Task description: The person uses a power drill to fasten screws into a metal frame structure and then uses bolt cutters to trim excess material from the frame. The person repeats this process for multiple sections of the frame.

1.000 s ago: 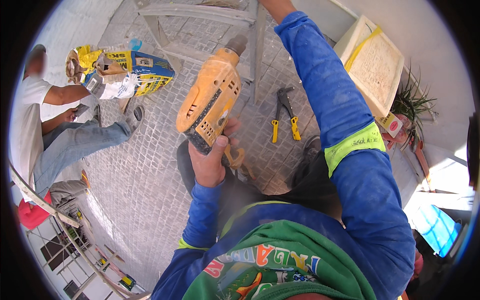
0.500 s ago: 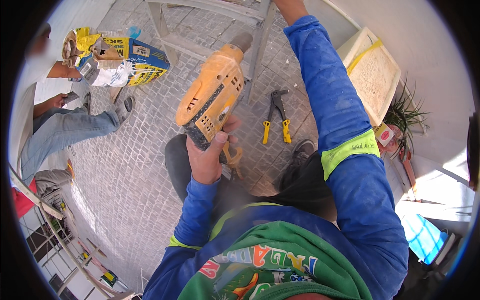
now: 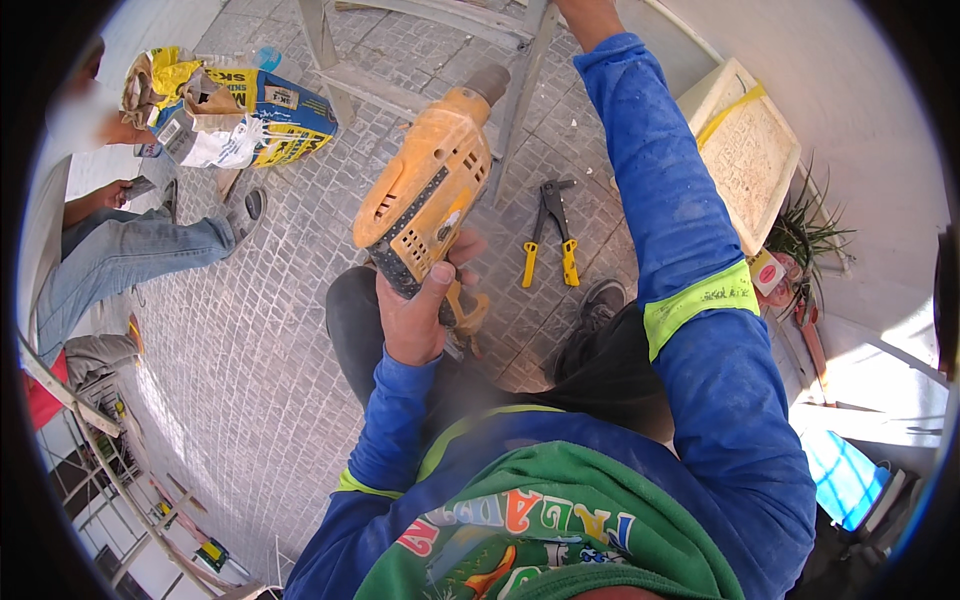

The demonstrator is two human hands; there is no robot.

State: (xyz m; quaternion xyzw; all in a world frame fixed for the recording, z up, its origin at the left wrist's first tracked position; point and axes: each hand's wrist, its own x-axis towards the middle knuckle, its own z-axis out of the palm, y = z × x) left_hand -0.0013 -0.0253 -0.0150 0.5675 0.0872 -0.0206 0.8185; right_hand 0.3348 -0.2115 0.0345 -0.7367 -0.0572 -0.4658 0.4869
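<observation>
My left hand (image 3: 412, 315) is wrapped round a dusty orange power drill (image 3: 425, 195), its thumb over the black rear part of the body. The chuck points up and to the right, close to a leg of a pale bench (image 3: 520, 85). At the top edge, my right hand (image 3: 588, 18) reaches to the top of that leg; its fingers are cut off by the picture's edge. Between my right arm and the drill, a hand riveter (image 3: 550, 235) with yellow grips lies on the paving, touched by neither hand.
A person in jeans (image 3: 150, 250) sits at the left, holding a small flat dark thing (image 3: 138, 187). Near them lies an opened blue and yellow paper sack (image 3: 290, 120). On the right are a cream foam box lid (image 3: 750, 150) and a spiky plant (image 3: 805, 225). Metal framing (image 3: 120, 470) stands lower left.
The drill and both my hands have barely shifted. The person at the left has moved their upper hand slightly beside the sack.
</observation>
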